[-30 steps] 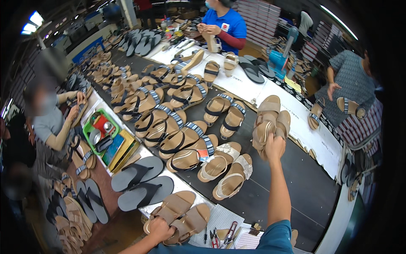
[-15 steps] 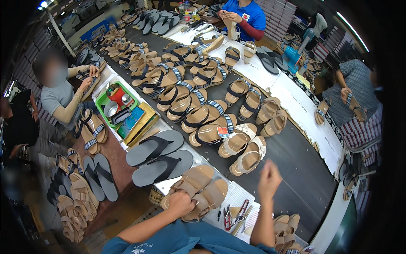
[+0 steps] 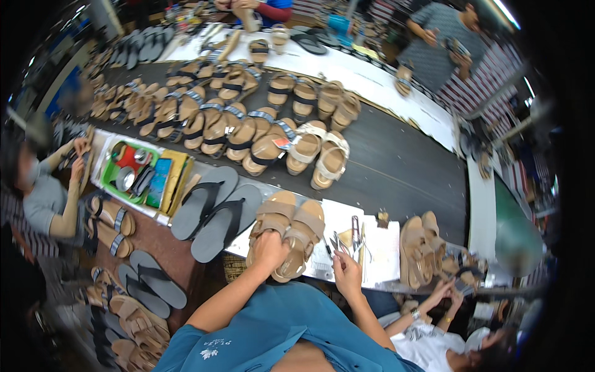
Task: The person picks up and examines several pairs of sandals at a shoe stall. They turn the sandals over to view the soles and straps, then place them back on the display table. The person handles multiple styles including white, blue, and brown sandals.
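My left hand [image 3: 271, 251] is closed over the straps of a pair of tan two-strap sandals [image 3: 307, 218] at the near edge of the table. Its fingertips are hidden among the straps. Just right of the sandals, my right hand [image 3: 347, 271] is low over the table, its thumb and fingers pressed together. The fingertips meet the near end of a pair of scissors [image 3: 338, 240]; whether they grip it is unclear. Dark red-handled snips [image 3: 355, 228] lie beyond on white paper [image 3: 383, 248]. Grey flip-flops with black straps [image 3: 214, 211] rest left of the sandals.
Rows of tan sandals with dark straps [image 3: 214, 127] stand on the black conveyor belt [image 3: 396, 161]. Cream sandals [image 3: 331, 160] are nearest. A green tray [image 3: 111, 180] holds a metal cup and other items. More tan sandals [image 3: 416, 251] stand right. Co-workers [image 3: 49, 198] sit around.
My right hand has come down from above the belt to the tools on the paper. My left hand stays on the tan sandals. The view has swung right, showing a co-worker at lower right.
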The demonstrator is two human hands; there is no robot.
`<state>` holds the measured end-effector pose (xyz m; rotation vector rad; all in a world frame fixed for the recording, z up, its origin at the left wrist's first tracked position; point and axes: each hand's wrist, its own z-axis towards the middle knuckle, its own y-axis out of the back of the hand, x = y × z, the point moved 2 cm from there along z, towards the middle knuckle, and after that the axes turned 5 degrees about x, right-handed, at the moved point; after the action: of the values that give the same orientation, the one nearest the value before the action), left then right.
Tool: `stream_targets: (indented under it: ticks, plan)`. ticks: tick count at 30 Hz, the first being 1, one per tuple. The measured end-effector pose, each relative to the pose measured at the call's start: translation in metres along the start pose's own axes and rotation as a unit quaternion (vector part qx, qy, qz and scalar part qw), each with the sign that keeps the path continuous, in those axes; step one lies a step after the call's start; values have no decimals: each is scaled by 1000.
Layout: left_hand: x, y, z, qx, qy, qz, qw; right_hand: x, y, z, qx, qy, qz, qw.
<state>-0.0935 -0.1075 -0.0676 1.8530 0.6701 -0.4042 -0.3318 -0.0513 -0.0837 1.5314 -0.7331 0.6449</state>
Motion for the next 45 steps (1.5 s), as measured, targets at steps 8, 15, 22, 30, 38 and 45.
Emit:
stream_targets:
  ticks: [8,15,22,30,38,45]
  plan:
    - [10,-8,6,20,-68,-24,997,-11,-23,-59,67,-84,-68,992]
    - [27,4,-7,-26,-223,-96,970,-48,-20,-86,-86,-127,-57,987]
    - [25,40,-47,-77,-179,-172,966,-37,-31,-66,-129,-91,-57,986]
    - [32,63,-89,-130,-156,-178,963,-25,-86,-4,-174,-46,-102,978]
    - [41,62,-114,-127,-217,-125,960,-34,-100,-2,-188,-83,-149,967]
    - [35,66,-121,-151,-185,-143,961,-33,-103,3,-225,-95,-144,959]
